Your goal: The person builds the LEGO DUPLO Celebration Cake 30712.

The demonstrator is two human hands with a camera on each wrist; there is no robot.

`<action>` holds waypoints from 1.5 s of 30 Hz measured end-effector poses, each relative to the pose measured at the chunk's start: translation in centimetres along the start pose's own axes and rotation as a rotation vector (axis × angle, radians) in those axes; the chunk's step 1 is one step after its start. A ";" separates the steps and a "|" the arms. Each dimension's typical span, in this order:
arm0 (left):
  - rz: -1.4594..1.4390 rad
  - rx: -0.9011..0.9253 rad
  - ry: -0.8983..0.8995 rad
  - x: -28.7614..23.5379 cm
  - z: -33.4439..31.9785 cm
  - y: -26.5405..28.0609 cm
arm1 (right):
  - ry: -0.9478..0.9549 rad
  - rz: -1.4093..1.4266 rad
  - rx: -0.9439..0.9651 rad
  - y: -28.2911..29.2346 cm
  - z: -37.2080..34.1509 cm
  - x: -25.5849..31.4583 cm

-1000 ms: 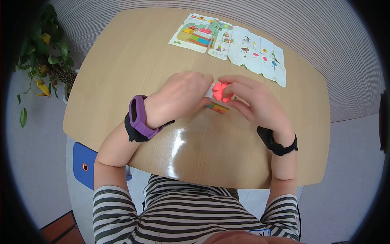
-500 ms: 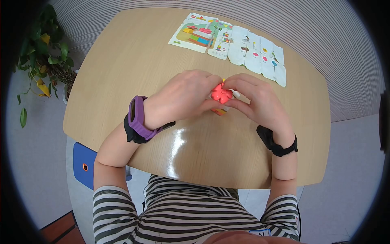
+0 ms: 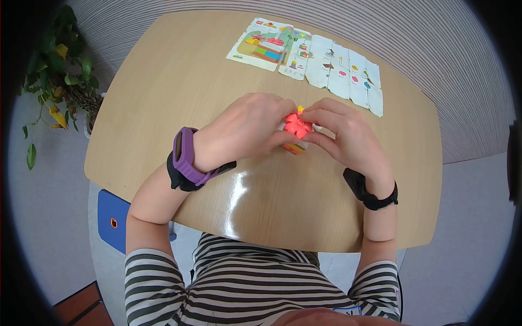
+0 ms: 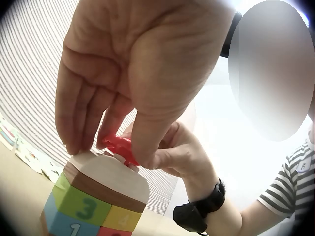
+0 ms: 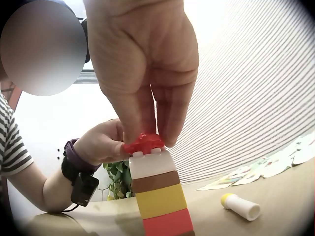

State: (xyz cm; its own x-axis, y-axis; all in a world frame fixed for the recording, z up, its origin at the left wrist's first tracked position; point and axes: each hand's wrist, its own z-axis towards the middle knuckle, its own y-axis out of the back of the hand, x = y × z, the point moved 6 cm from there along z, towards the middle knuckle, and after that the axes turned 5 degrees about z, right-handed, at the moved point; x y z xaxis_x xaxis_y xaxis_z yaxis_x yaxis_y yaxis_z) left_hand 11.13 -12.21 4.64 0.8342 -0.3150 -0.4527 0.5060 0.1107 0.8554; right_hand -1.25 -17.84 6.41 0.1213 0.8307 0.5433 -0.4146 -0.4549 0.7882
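Observation:
A red flower-shaped toy brick (image 3: 297, 126) sits low over the studs of the white rounded top brick (image 4: 110, 173). Thumb and index finger of my left hand (image 3: 244, 122) pinch the flower at its left, while other left fingertips reach down to the white brick's edge. From the opposite side, my right hand (image 3: 342, 127) pinches the flower between thumb and fingers. Below the white brick, a brown layer (image 5: 156, 181) rests on a stack of coloured bricks; the green brick (image 4: 81, 204) carries a 3. The hands partly cover the stack in the head view.
A white candle piece with a yellow end (image 5: 241, 206) lies on the table (image 3: 163, 81) beside the stack. Creased printed instruction sheets (image 3: 304, 54) lie at the table's far side. A leafy plant (image 3: 60, 76) stands past the left edge.
My right fingers have closed in on the flower, and the left fingertips have come round to its other side. The flower has turned flatter over the stack, and the yellow candle end shows behind it.

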 end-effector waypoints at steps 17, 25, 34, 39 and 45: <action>-0.001 -0.018 -0.005 0.1 0.0 0.0 | -0.002 0.000 -0.002 0.0 0.1 0.1; -0.005 0.017 -0.053 0.7 -0.2 -0.6 | -0.010 -0.003 0.001 0.0 0.0 0.1; 0.063 0.185 0.059 1.4 -0.2 -1.3 | 0.030 -0.077 -0.033 0.7 -0.2 0.1; 0.129 0.195 0.101 2.0 -0.4 -1.0 | -0.016 -0.159 -0.026 1.0 -0.3 -0.9; 0.090 0.111 0.099 1.5 -0.4 -0.1 | -0.182 -0.275 0.125 -1.0 -0.6 -5.1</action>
State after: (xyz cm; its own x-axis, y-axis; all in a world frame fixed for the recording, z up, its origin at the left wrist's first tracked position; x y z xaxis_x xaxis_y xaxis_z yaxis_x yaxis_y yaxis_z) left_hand 12.43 -12.30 3.79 0.8955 -0.2135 -0.3906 0.4052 0.0281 0.9138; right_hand -2.01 -21.41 2.68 0.3765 0.8620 0.3395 -0.2313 -0.2674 0.9354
